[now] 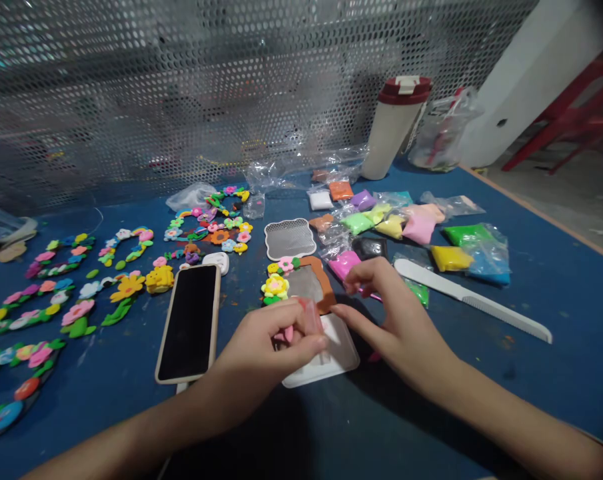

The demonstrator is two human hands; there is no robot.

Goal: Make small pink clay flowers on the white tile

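My left hand (268,350) is closed on a small translucent pinkish piece (312,319), with a bit of pink showing between the fingers. To its right, my right hand (394,313) has thumb and fingers apart, with nothing seen between them. Beneath both hands lies a white tray (344,353). Just behind it is a brown-framed mirror (324,283) with a yellow flower (275,287) and a pink flower on its left and top edge. Farther back rests a mirror with a scalloped white rim (290,240).
A black-screened phone (190,323) and clay-decorated frames (126,247) are at left. Coloured clay packets (421,223), a white comb (474,300) and a lidded tumbler (394,130) stand or lie at right. A perforated metal panel (181,93) rises behind the blue table (546,400).
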